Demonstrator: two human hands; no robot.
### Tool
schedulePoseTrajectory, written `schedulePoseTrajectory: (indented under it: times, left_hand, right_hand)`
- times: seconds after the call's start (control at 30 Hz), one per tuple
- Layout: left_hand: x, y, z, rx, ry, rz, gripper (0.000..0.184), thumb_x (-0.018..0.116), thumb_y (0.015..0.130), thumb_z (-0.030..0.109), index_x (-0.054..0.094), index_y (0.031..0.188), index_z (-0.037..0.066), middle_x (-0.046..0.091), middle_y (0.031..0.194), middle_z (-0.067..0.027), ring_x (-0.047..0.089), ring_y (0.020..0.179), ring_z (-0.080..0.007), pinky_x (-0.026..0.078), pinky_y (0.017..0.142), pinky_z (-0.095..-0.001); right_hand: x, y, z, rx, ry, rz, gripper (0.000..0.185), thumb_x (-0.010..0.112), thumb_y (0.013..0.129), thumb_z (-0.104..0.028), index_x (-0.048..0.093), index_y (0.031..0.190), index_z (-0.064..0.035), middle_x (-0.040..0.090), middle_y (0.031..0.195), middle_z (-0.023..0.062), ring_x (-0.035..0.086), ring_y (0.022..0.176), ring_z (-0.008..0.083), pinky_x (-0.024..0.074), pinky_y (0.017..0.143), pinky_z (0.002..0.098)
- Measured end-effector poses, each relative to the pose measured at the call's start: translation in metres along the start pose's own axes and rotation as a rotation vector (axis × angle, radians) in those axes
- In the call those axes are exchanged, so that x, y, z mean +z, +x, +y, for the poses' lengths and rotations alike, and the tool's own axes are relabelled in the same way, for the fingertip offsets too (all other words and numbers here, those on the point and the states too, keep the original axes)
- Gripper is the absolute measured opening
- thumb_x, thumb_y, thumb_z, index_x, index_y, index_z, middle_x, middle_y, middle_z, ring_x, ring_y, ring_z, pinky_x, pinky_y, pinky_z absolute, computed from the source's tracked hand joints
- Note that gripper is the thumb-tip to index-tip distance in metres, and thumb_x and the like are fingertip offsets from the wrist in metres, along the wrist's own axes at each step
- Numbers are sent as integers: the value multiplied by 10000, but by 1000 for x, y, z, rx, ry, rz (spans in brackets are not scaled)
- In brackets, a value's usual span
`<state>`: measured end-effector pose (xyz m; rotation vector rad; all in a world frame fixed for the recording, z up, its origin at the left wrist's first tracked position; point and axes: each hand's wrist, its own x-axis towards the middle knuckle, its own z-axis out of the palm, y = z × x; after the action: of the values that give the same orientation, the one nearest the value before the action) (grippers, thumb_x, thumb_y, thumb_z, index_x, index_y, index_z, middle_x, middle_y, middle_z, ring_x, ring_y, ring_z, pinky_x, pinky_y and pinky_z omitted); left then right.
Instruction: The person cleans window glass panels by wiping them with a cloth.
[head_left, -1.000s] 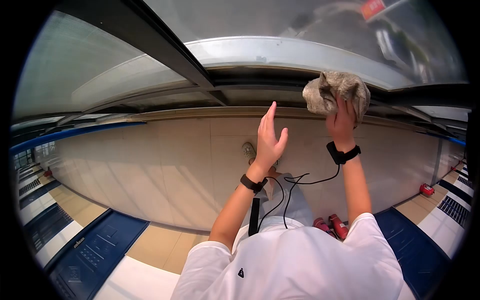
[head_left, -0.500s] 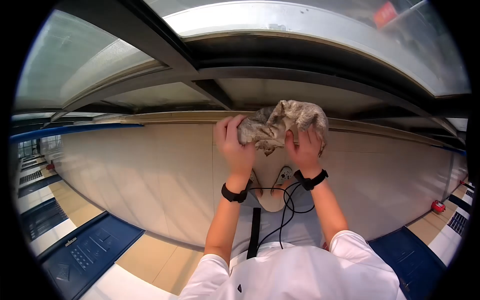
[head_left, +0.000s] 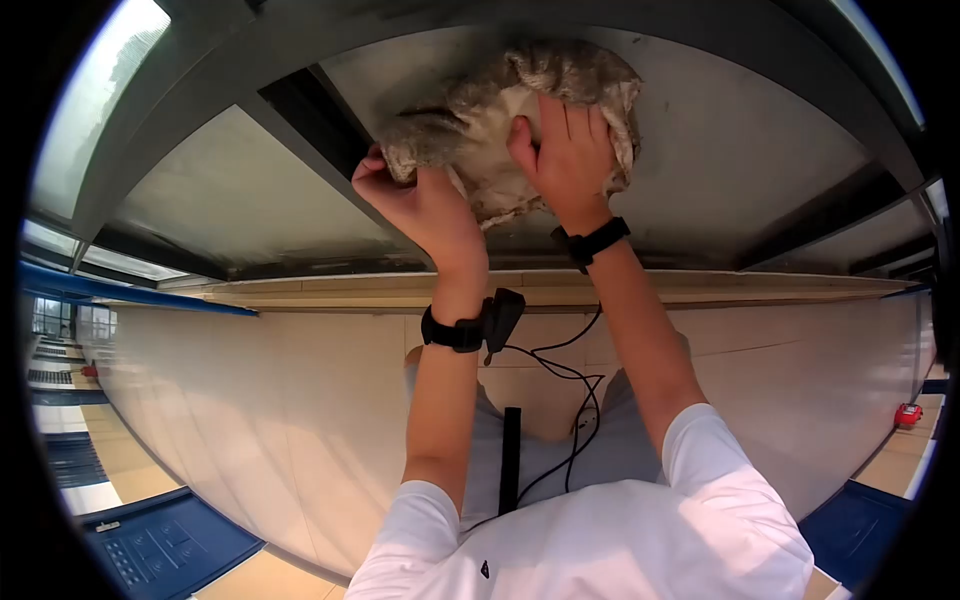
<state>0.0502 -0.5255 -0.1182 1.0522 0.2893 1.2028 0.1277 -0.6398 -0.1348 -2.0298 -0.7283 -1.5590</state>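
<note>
A large dirty grey-brown rag (head_left: 480,150) is bunched against a dusty glass panel (head_left: 720,130) in front of me. My left hand (head_left: 430,205) grips the rag's lower left end, its fingers curled round the edge. Higher and to the right, my right hand (head_left: 572,150) lies on the rag, fingers pointing up with their tips against a thick fold and the thumb apart. The folds partly hide the fingertips of both hands. Each wrist wears a black strap.
Dark metal frame bars (head_left: 330,130) border the glass. Below runs a ledge (head_left: 340,293), then a pale tiled floor (head_left: 280,370). Black cables (head_left: 570,370) hang between my arms. Blue doors (head_left: 175,540) stand behind me, and a red object (head_left: 908,415) is at the far right.
Both hands have moved forward and up with the rag, from above the floor near the ledge onto the glass panel. The rag is more spread out. My view has tilted and shifted closer.
</note>
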Motion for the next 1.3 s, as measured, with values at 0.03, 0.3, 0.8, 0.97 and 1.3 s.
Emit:
schedulePoseTrajectory:
  times: [0.03, 0.3, 0.8, 0.97, 1.3]
  left_hand:
    - [1, -3, 3, -56, -72, -56, 235, 600, 922, -12, 485, 1126, 10, 509, 1157, -80, 484, 994, -148, 400, 933, -256]
    - [-12, 13, 1, -22, -149, -328, 416, 586, 1012, 111, 489, 1396, -18, 450, 1343, -132, 513, 1144, -187, 398, 1018, -323]
    - [28, 40, 24, 1095, 594, -235, 187, 573, 950, 120, 562, 973, -65, 472, 1101, -296, 477, 989, -427, 385, 871, -520]
    - [27, 55, 5, 1150, 769, -181, 231, 584, 944, 141, 576, 840, -65, 501, 999, -303, 479, 986, -486, 356, 1000, -650]
    - [-8, 61, -52, 1001, 812, -280, 233, 595, 877, 162, 628, 843, -66, 543, 977, -292, 543, 1013, -492, 302, 1171, -656]
  right_hand:
    - [4, 3, 2, -27, 32, 60, 276, 749, 844, -220, 717, 1061, -54, 606, 833, 106, 572, 743, 302, 522, 759, 388]
    - [-20, 31, -14, 29, 96, 201, 449, 782, 808, -205, 711, 1245, -136, 552, 1190, 149, 545, 1053, 354, 479, 897, 454]
    - [-35, 67, -48, -39, 196, 92, 435, 683, 849, -116, 631, 1280, -121, 543, 1133, 143, 546, 1135, 377, 538, 884, 452]
    - [-16, 62, -52, -64, 41, 46, 444, 645, 887, -113, 595, 1328, -106, 556, 1158, 118, 554, 1137, 325, 510, 958, 416]
    - [24, 20, -52, -218, 0, -75, 395, 651, 934, -137, 616, 1313, -31, 646, 1117, 77, 605, 1019, 262, 489, 1037, 392]
